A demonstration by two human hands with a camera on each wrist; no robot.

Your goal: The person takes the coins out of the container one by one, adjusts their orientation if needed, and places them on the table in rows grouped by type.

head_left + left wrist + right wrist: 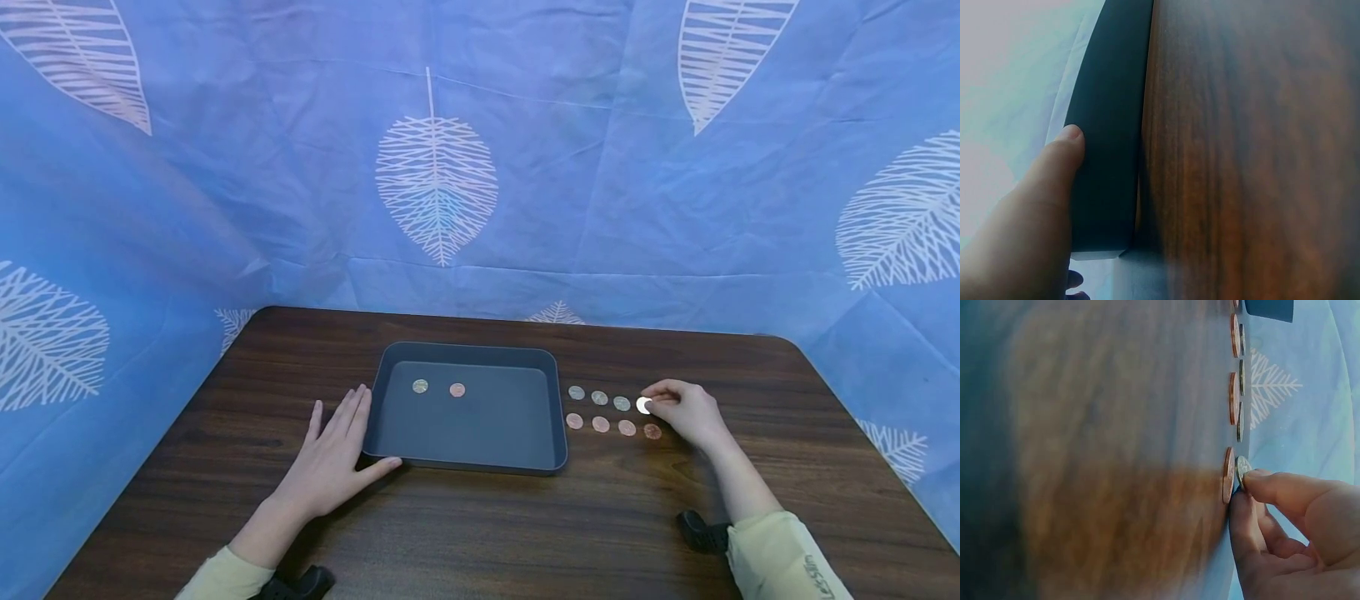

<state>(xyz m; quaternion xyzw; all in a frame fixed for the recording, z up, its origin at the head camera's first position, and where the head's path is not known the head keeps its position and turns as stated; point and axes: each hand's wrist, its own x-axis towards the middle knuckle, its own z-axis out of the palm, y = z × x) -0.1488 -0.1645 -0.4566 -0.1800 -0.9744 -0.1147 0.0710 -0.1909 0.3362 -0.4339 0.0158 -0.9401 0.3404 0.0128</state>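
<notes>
A dark grey rectangular tray (480, 433) lies on the table, with one silver coin (420, 387) and one copper coin (457, 390) inside. My left hand (330, 467) rests along the tray's left side, fingers straight, the thumb touching the near edge; the left wrist view shows that thumb (1054, 169) against the tray wall. Right of the tray, my right hand (692, 412) pinches a silver coin (1243, 470) between thumb and finger. That coin looks tilted in the right wrist view, at the right end of a row of silver coins (599, 398).
Nearer the front edge, a parallel row of several copper coins (601, 424) lies on the brown wooden table (480, 542). Behind the table hangs a blue cloth (562, 192) with white leaf prints. Black straps with devices (701, 532) sit at both wrists.
</notes>
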